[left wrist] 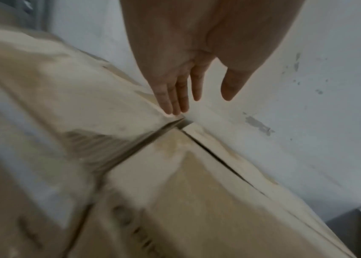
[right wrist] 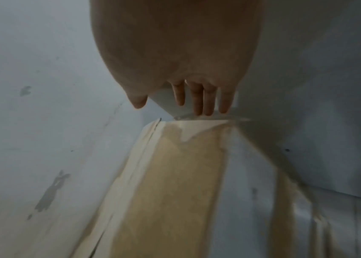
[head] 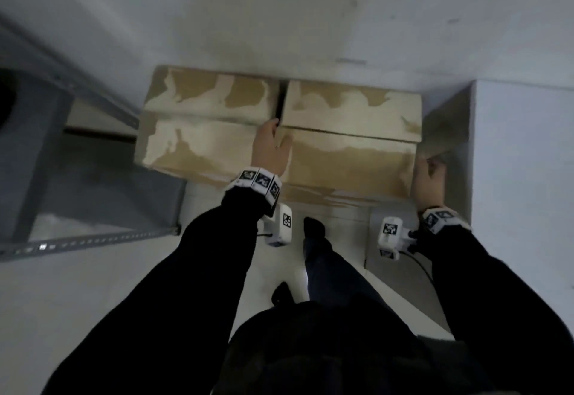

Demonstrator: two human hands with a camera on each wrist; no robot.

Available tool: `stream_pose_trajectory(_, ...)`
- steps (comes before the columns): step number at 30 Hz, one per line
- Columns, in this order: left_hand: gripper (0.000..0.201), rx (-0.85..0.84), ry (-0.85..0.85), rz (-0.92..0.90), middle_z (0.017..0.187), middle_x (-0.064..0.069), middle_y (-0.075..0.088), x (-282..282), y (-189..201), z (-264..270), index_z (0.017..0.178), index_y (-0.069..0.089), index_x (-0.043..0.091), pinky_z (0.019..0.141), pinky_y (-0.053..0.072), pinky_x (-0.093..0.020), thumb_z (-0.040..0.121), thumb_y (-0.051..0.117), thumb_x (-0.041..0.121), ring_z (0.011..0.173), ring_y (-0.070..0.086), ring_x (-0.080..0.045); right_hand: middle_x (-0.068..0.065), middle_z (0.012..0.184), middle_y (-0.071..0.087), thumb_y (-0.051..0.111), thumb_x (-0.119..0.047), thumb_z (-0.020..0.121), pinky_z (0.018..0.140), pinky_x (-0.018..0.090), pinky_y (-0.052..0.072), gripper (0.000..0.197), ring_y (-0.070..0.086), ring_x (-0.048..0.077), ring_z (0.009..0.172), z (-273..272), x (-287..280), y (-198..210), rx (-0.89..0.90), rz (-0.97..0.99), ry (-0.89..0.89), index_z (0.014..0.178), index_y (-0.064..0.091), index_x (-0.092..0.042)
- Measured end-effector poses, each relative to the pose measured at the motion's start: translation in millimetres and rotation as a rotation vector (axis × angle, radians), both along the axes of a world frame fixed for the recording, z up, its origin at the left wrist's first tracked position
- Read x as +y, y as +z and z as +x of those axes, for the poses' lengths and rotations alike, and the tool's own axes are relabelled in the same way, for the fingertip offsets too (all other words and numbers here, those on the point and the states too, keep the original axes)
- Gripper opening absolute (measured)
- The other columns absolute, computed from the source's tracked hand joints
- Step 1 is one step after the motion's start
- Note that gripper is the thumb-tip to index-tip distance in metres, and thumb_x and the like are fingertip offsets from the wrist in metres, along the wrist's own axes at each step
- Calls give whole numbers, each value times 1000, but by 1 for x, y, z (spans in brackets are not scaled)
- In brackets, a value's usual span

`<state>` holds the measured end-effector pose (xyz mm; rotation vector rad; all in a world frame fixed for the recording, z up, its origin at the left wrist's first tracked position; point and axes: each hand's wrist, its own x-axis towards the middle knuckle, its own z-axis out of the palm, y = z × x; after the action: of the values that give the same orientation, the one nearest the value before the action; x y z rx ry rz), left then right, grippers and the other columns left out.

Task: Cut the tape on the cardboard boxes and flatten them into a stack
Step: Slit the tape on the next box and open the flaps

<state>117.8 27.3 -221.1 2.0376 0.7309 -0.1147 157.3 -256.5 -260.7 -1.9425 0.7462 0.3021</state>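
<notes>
Where the head view looks down, two cardboard boxes (head: 279, 133) with peeling, patchy tops stand side by side against the wall (head: 279, 6), the left hand (head: 270, 149) at their gap, the right hand (head: 430, 178) at the right box's outer edge. The left wrist view shows straight fingers (left wrist: 176, 99) held together, thumb apart. In the right wrist view, four fingers (right wrist: 206, 99) hang straight and close, holding nothing.

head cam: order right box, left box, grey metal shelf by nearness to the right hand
Nearest first, from the right hand:
1. Right box: the hand is at its right end, at the edge; contact looks likely.
2. Left box: beside the right box, past the left hand.
3. Grey metal shelf: far left, beyond both boxes.
</notes>
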Motion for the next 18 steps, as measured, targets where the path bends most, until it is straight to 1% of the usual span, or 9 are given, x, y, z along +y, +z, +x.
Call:
stream_pose_trajectory(2,55,119,19,-26,147,-14,35,-5,-2,39,146,30,6,107,30,-33,98,49,26,133,38,-28,7,135,49,44,-47,96,97,29,36,59,48,24,123,34,9,-2,44,13,46,143,32,-13)
stream_pose_trajectory(4,63,294,57,1,152,-15,28,-6,-9,64,149,21,5,110,28,-35,98,48,32,137,32,-30,11,143,44,42,-52,94,104,33,32,67,42,31,130,57,15,-10,120,-14,109,147,25,-14)
stream_pose_trajectory(6,63,449,32,90,149,-17,31,-8,-15,78,147,23,2,110,31,-40,98,46,35,135,35,-33,14,143,44,42,-54,94,105,36,32,71,41,36,130,68,16,-21,166,-22,151,148,21,-14)
stream_pose_trajectory(7,61,483,24,131,146,-18,33,-10,-17,83,145,26,1,109,32,-42,97,45,35,132,38,-34,14,142,45,43,-54,93,104,36,33,71,42,37,129,69,17,-24,168,-22,161,148,22,-15)
stream_pose_trajectory(10,52,528,4,258,139,-19,37,-17,-21,91,135,37,0,107,33,-45,96,46,32,125,41,-35,9,143,46,48,-50,93,104,31,34,68,44,30,130,70,13,-34,113,19,108,147,28,-16)
stream_pose_trajectory(12,48,555,-14,326,136,-18,39,-21,-25,93,129,41,1,105,33,-45,94,47,33,126,39,-34,8,141,48,51,-46,93,99,26,35,63,46,26,128,70,10,-37,79,68,71,145,34,-15)
stream_pose_trajectory(13,51,573,-25,314,137,-18,41,-22,-26,94,129,41,1,104,34,-45,94,47,36,126,39,-34,8,139,50,51,-45,93,95,24,35,60,47,25,126,70,8,-37,74,90,58,143,37,-14)
stream_pose_trajectory(15,65,613,-39,202,141,-18,41,-23,-31,98,137,34,1,104,36,-42,93,48,47,128,41,-34,9,136,51,50,-43,94,90,22,34,56,49,24,124,72,5,-38,85,132,49,140,41,-12)
stream_pose_trajectory(18,95,633,-2,42,152,-13,30,-15,-41,99,150,12,5,106,33,-39,85,58,57,136,36,-33,10,136,52,50,-42,95,87,18,34,53,49,24,124,74,5,-38,118,150,49,137,45,-11)
